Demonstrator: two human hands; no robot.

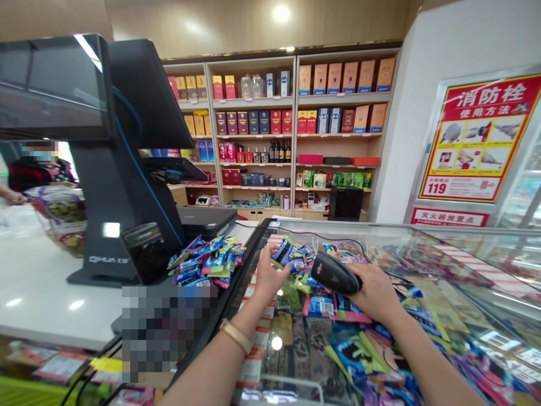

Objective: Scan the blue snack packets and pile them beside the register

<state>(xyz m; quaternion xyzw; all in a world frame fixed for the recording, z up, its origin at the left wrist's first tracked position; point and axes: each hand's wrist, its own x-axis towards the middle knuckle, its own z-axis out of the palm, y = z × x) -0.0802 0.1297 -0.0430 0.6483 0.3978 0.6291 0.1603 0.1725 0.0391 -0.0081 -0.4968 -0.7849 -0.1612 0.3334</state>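
My left hand [271,274] has its fingers closed round the edge of a small blue packet [284,251] above the glass counter. A black barcode scanner [333,273] sits in my right hand [376,293], its head pointing left toward the packets. Under and around both hands, many small blue, green and pink packets [321,305] lie on the glass. More loose packets [359,355] spread toward the near right. To the left, a separate heap of similar packets [207,262] rests beside the black register stand.
A black register [127,169] stands at left on a white counter [34,282]. Behind it is a large filled bag [63,217] with a masked person beyond. The scanner cable [355,242] crosses the glass counter [422,234]. Shelves of boxes [274,121] line the back.
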